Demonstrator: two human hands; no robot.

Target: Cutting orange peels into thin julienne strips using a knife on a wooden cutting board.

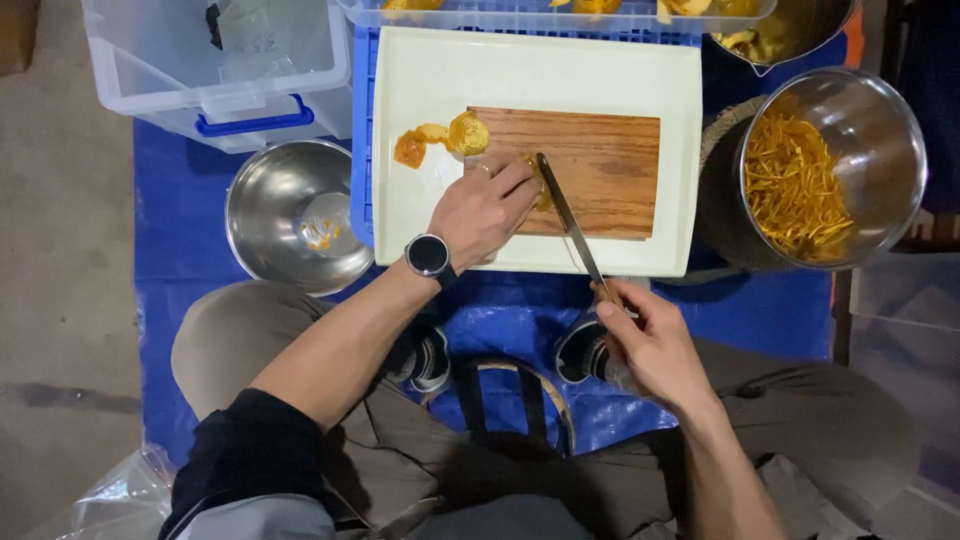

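I see the orange peel piece at the wooden cutting board's left edge, pinned flat under my left hand. The knife, gripped in my right hand at five o'clock, runs its blade toward eleven o'clock, tip touching the peel; the left hand lies nearer.

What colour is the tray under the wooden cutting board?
The tray is cream white, resting on a blue crate; the head view shows it clearly.
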